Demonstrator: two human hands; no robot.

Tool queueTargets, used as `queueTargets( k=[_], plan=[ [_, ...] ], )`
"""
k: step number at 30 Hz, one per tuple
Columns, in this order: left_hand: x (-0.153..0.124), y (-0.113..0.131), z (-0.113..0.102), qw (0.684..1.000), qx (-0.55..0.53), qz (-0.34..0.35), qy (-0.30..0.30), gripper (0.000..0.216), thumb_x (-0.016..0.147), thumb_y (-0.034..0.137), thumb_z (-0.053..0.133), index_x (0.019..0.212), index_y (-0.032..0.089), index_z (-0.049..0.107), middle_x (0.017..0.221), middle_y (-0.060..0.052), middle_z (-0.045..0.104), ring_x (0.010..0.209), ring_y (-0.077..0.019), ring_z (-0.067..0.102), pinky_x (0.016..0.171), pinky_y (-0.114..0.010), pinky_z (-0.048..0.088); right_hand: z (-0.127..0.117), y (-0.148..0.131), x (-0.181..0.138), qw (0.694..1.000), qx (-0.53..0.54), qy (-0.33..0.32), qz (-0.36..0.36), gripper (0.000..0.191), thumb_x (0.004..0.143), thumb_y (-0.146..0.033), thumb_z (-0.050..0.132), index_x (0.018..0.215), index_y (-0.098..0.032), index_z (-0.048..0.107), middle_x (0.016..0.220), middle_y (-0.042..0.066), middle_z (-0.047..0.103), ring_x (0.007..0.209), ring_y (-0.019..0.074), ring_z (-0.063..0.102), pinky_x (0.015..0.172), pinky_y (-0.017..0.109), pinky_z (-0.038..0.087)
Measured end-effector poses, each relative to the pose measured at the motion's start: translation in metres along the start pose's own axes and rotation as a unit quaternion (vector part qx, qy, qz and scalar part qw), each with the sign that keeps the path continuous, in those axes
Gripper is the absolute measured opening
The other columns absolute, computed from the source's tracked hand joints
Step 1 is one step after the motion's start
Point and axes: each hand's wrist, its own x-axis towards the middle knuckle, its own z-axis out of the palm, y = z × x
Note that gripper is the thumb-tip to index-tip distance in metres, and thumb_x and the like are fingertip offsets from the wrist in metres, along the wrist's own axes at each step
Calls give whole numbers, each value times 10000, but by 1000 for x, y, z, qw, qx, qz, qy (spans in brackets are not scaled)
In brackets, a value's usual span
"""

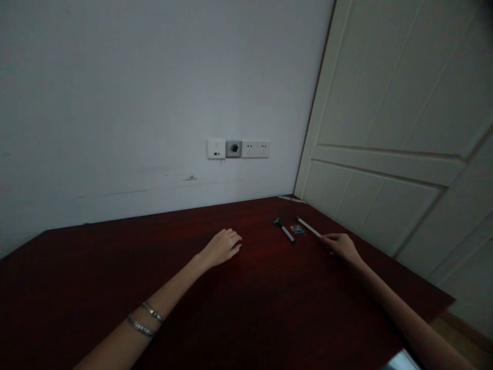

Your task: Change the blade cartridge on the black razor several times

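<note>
Dark red desk (239, 308) w/ a few small bits near the back right corner. Landmark = the razor (284, 229), laid flat w/ its head pointed away. Just right of the razor a small blue packet (298, 230) is seen, prob a blade cartridge, and right of that a thin white stick (308, 226) lying diagonal. Right hand (341, 245) is placed at the stick's near end, fingers curled loosely, touching or pinching it, can't be told which. Left hand (222, 247) is rested palm down well left of the razor, fingers relaxed, nothing gripped, likely just for support. Wall sockets (239, 149) are seen above.
</note>
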Motion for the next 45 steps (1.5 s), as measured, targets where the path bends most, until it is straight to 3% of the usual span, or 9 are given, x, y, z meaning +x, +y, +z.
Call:
queueTargets(
  k=[6, 12, 20, 23, 26, 33, 38, 41, 45],
  plan=[
    [-3, -2, 4, 1000, -10, 11, 11, 199, 877, 266, 441, 931, 159, 599, 893, -57, 615, 878, -177, 541, 829, -332, 411, 0, -2, 4, 990, -131, 8, -42, 264, 729, -304, 589, 800, -86, 720, 597, 60, 649, 433, 113, 560, 414, 185, 418],
    [-5, -3, 3, 1000, -12, 7, 10, 201, 877, 265, 442, 911, 155, 606, 881, -53, 615, 867, -174, 539, 823, -323, 408, -1, -4, 4, 992, -118, 6, -36, 291, 725, -303, 589, 887, -90, 705, 693, 80, 677, 473, 126, 591, 422, 189, 448],
    [-9, -6, 5, 1000, -16, 7, 8, 220, 885, 269, 427, 893, 149, 611, 872, -57, 614, 864, -173, 539, 818, -315, 410, -2, 2, 10, 994, -102, -7, -39, 435, 739, -317, 560, 1110, -99, 631, 562, 29, 625, 471, 127, 574, 401, 192, 433],
    [-12, -8, 5, 1000, -20, 7, 4, 228, 887, 274, 422, 894, 149, 613, 876, -59, 614, 860, -169, 538, 807, -306, 415, -2, 2, 11, 990, -134, -8, -50, 424, 763, -328, 524, 1099, -100, 645, 546, 36, 626, 465, 133, 577, 436, 208, 436],
    [-17, -12, 4, 1000, -23, 3, 4, 229, 888, 273, 420, 894, 150, 614, 877, -58, 615, 851, -164, 537, 802, -299, 416, -2, 3, 14, 980, -186, 1, -63, 386, 771, -328, 510, 1038, -109, 682, 643, 69, 676, 529, 159, 618, 521, 238, 460],
    [-38, -27, -3, 1000, 1, -23, -10, 229, 888, 273, 415, 896, 157, 613, 875, -59, 613, 845, -165, 534, 787, -291, 417, -4, 3, 25, 954, -275, 52, -110, 459, 787, -395, 473, 1071, -86, 659, 985, 153, 679, 888, 283, 640, 729, 331, 483],
    [-58, -45, -8, 997, 34, -64, -23, 220, 879, 267, 425, 895, 153, 613, 894, -66, 614, 864, -176, 534, 821, -305, 412, 22, -45, 12, 940, -291, 90, -156, 480, 821, -415, 412, 1156, -131, 604, 1048, 152, 655, 935, 294, 620, 745, 362, 472],
    [-73, -55, -9, 994, 44, -101, -25, 224, 877, 269, 423, 911, 150, 609, 930, -72, 607, 887, -181, 534, 843, -313, 408, 59, -90, -6, 929, -279, 72, -234, 464, 830, -408, 402, 1171, -153, 586, 1085, 130, 640, 950, 282, 610, 754, 353, 465],
    [-96, -69, -8, 984, 41, -170, -42, 265, 866, 320, 441, 989, 138, 588, 1009, -95, 589, 953, -199, 532, 877, -336, 403, 118, -140, -32, 909, -253, 1, -331, 459, 841, -374, 410, 1213, -142, 543, 1080, 116, 639, 963, 243, 598, 804, 325, 449]
  ],
)
